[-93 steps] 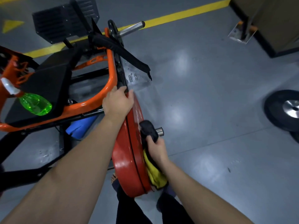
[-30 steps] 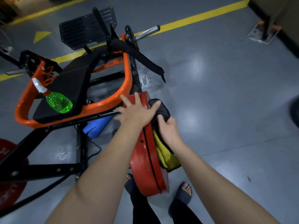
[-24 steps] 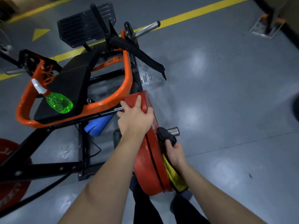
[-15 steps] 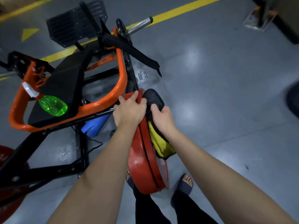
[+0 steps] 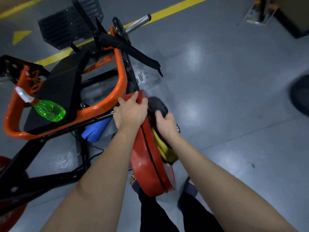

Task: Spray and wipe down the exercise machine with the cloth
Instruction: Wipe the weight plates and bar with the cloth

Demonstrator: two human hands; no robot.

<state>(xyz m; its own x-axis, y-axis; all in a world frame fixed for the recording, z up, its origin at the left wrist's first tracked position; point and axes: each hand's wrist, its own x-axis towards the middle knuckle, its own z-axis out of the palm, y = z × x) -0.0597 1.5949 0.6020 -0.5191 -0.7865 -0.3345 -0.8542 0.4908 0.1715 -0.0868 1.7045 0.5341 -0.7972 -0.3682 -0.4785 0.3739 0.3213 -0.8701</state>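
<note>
I think the wiping is only partway done, with the right hand (image 5: 165, 124) gripping the cloth (image 5: 158, 107) against the side of the red plate (image 5: 147, 164), the left hand (image 5: 129, 113) holding its top edge, and the spray bottle (image 5: 49, 110) lying on the black seat (image 5: 56, 91).

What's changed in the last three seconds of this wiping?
The right hand, gripping the cloth, rubbed up and down the outer face of the red weight plate, ending near its top. The left hand still grips the plate's rim; the green spray bottle stayed on the seat.
</note>
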